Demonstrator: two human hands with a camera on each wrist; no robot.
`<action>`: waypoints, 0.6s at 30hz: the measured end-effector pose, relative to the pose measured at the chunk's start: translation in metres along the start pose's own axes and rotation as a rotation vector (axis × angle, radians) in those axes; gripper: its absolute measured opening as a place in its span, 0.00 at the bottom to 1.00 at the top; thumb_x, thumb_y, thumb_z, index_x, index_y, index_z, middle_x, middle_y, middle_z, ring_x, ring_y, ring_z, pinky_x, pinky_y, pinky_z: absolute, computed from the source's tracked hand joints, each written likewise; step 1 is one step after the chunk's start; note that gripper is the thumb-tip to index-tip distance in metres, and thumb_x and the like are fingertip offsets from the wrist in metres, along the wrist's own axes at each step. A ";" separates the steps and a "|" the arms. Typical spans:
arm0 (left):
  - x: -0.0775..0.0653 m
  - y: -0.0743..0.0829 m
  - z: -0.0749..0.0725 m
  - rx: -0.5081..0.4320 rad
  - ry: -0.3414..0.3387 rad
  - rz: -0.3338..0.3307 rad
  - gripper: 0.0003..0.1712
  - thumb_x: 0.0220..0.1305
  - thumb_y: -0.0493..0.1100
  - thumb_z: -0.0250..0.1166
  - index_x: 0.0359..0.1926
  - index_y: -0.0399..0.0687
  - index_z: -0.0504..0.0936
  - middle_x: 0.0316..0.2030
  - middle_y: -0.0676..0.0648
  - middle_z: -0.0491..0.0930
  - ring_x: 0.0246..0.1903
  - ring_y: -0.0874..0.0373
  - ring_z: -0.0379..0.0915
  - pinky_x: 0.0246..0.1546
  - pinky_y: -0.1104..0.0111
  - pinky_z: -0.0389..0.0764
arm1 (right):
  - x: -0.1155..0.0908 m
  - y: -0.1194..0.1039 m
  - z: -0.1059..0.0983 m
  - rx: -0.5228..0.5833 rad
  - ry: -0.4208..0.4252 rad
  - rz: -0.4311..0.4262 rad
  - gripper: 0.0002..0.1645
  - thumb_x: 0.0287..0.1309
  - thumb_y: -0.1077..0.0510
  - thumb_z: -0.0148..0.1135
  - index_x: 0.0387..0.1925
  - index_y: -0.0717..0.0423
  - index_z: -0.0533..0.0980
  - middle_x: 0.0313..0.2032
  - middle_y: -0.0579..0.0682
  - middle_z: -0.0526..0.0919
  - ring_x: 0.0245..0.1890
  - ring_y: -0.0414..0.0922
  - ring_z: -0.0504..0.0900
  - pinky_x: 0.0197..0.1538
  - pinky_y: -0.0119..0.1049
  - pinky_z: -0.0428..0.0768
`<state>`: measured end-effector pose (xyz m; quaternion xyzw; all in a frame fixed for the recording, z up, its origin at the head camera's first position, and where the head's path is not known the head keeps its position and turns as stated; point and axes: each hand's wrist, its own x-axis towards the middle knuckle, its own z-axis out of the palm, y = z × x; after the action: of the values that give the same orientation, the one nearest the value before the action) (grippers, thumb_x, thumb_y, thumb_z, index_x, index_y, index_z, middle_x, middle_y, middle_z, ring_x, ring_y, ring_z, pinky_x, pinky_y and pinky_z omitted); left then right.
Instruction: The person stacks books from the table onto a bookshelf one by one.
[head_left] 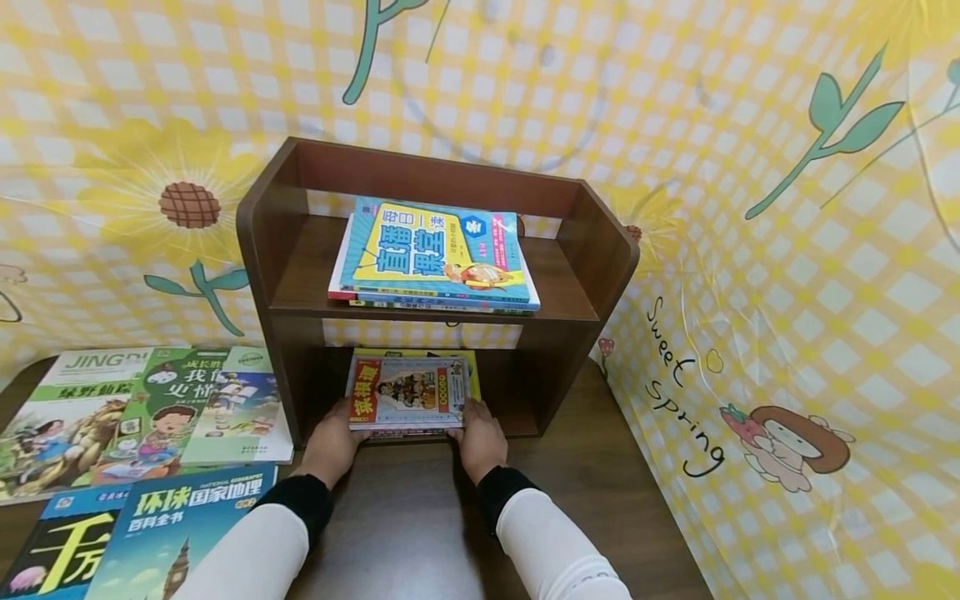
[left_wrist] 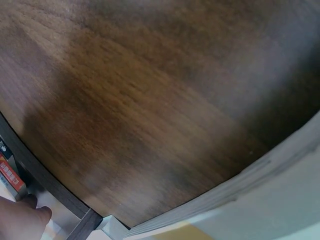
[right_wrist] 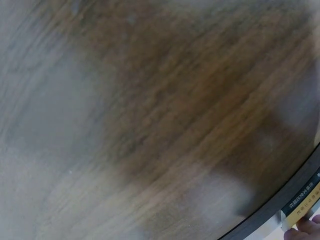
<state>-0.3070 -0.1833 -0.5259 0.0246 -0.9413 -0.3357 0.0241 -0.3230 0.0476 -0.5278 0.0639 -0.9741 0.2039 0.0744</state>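
Note:
On the lower shelf of a brown wooden bookshelf (head_left: 558,358) lies a short stack of books. Its top book (head_left: 408,392) has a red and grey cover with a picture, and a yellow-edged book (head_left: 474,367) shows behind it. My left hand (head_left: 330,442) holds the stack's left side, thumb at the front edge. Gripping the opposite side is my right hand (head_left: 482,437). In the left wrist view the left hand (left_wrist: 22,220) is beside a red book spine (left_wrist: 11,175). The right wrist view catches the right fingertips (right_wrist: 305,230) against a yellow spine (right_wrist: 302,207). The outer fingers are partly hidden.
Another stack, topped by a blue and yellow book (head_left: 435,250), lies on the upper shelf. Several books, including a green one (head_left: 161,417) and a blue one (head_left: 180,533), lie left of the shelf on the wooden table (head_left: 397,525). Checked yellow fabric (head_left: 750,333) surrounds it.

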 end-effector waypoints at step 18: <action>-0.002 0.009 -0.005 -0.007 -0.012 -0.043 0.35 0.63 0.37 0.65 0.67 0.32 0.62 0.62 0.30 0.67 0.60 0.35 0.65 0.62 0.43 0.64 | 0.005 0.002 -0.003 0.082 -0.001 0.063 0.35 0.55 0.48 0.68 0.64 0.50 0.71 0.61 0.50 0.76 0.63 0.51 0.72 0.58 0.50 0.75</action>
<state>-0.3051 -0.1794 -0.5159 0.0426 -0.9395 -0.3397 0.0112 -0.3281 0.0500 -0.5248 0.0364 -0.9665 0.2458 0.0647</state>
